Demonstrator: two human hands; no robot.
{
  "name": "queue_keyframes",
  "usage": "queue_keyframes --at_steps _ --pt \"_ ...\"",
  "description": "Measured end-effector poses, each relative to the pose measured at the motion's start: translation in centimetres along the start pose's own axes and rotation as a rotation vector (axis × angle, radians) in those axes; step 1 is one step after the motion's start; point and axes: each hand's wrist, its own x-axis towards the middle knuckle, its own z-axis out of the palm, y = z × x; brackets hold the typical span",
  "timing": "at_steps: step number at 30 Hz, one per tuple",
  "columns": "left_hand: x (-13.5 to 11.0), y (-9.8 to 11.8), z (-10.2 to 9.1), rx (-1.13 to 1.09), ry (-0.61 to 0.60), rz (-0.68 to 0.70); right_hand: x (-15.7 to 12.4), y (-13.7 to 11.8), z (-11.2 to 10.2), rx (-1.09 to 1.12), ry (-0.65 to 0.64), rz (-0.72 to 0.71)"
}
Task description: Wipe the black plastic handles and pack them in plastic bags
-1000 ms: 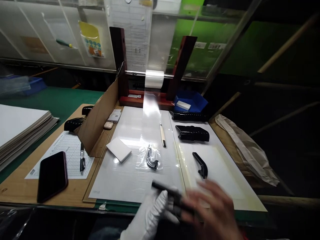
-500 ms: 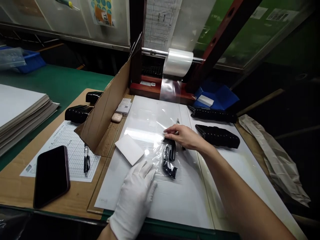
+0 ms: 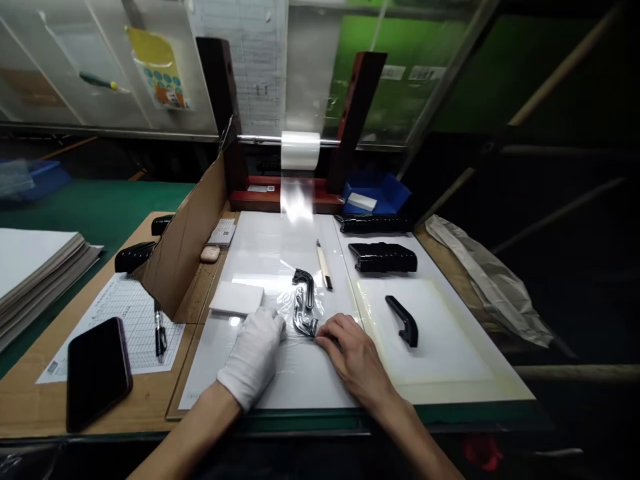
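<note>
Two black curved handle-like parts (image 3: 303,303) lie beneath clear plastic film (image 3: 295,243) on the white board. My left hand (image 3: 255,357), in a white glove, is closed at the film's near left side, just below a white pad (image 3: 237,298). Wrinkles run through the film beside its fingers. Bare, my right hand (image 3: 353,357) has thumb and fingertips pinched together at the lower end of the black parts, by the film edge. A cutter knife with a pale handle (image 3: 325,265) rests on the board, apart from both hands.
The film comes off a roll (image 3: 300,151) on a metal rod behind. At right lie a single black handle (image 3: 404,321) and black ribbed pieces (image 3: 383,257), with a blue bin (image 3: 387,193) beyond. Left are a cardboard divider (image 3: 187,243), a phone (image 3: 99,373) and a pen (image 3: 159,333).
My right hand has come down from the top of the black parts to their lower end. My left hand has curled its fingers. The view has shifted, showing the single handle at right.
</note>
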Motion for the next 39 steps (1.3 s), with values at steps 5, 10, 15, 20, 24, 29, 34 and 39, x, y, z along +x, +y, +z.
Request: queue_keyframes --at_steps 5,10,15,20,24,29,34,39 --pt "-3.3 0.5 -0.7 -0.059 -0.085 0.096 -2.3 -0.9 -1.4 0.025 -0.135 -0.072" --pt "-6.5 1.1 -2.2 -0.209 -0.177 0.098 -3.3 -1.0 -3.6 0.077 -0.301 -0.114" --pt "-2.4 1.9 -3.4 -0.272 -0.065 0.166 5.3 0.2 -4.9 -0.021 0.029 0.094" --pt "1.6 2.2 -1.6 -0.187 -0.134 0.232 12.9 1.1 -2.8 -0.233 0.19 0.292" --pt "1.8 2.7 -0.6 -0.148 -0.139 0.227 14.3 1.6 -1.6 -0.284 0.163 0.375" --pt "1.5 2.5 -1.6 -0.149 -0.073 0.208 13.7 1.8 -3.7 -0.195 0.142 0.372" --pt "4.3 -2.1 -4.8 -0.314 0.266 0.052 12.7 2.0 -7.6 -0.039 0.098 0.229" --pt "11.1 -6.8 -5.2 -0.352 0.174 0.059 15.2 1.0 -9.5 -0.096 -0.063 0.027"
